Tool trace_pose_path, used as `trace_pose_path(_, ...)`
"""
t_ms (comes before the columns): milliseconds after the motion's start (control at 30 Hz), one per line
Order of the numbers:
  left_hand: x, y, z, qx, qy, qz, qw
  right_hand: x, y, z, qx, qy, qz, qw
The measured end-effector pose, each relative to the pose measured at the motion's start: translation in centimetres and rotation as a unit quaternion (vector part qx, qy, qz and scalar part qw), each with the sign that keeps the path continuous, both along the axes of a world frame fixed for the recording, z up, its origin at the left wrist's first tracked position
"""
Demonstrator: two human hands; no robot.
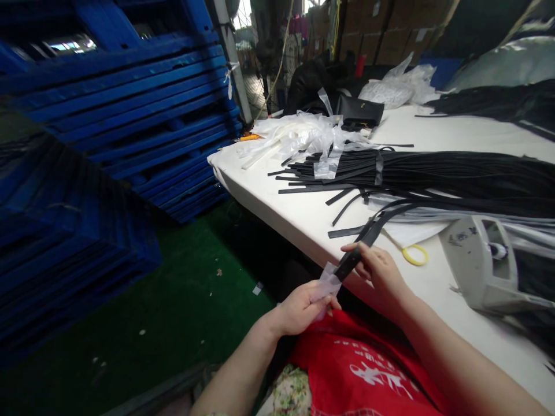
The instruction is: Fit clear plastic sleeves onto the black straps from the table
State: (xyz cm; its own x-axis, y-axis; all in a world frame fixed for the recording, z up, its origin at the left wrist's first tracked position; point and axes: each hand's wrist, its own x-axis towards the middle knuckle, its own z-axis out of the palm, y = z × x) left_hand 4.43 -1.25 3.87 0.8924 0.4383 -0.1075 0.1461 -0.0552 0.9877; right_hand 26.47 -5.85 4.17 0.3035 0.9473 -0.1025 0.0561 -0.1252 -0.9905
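A black strap [370, 232] runs from the table over its front edge toward my lap. My right hand [378, 267] is closed around it near the edge, thumb and fingers pinching it. Lower down, my left hand [303, 307] grips the strap's end together with a piece of clear plastic film [327, 283] wrapped about it. The very tip of the strap is hidden by the film and fingers. Beyond the hands lies a big bundle of black straps [433, 173], tied with a band, its loose ends fanned to the left.
Crumpled clear plastic strips [303, 136] and a black wallet-like case [359, 111] lie at the table's [260, 188] far end. A yellow ring [415, 255] and a grey plastic holder [472, 266] are on the right. Stacked blue pallets [165, 104] stand at left.
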Motion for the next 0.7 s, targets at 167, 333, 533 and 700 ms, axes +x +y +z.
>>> trace_pose_path(167, 0.4, -0.2, -1.0, -0.092, -0.022, 0.042, 0.995, 0.4, 0.2, -1.2, -0.016, -0.078, -0.070, 0.994)
trace_pose_path(333, 1.1, -0.2, -2.2, -0.140, -0.011, 0.106, 0.984, -1.5, 0.9, -3.9, -0.047, -0.146, 0.042, 0.987)
trace_pose_path(533, 1.2, 1.0, -2.0, -0.073, 0.006, 0.147, 0.986, -2.0, 3.4, -2.6, -0.036, -0.221, 0.096, 0.970)
trace_pose_path(700, 0.2, 2.3, -1.7, 0.070, 0.084, 0.079, 0.991, 2.5, 6.0, 1.1, -0.182, -0.310, 0.079, 0.930)
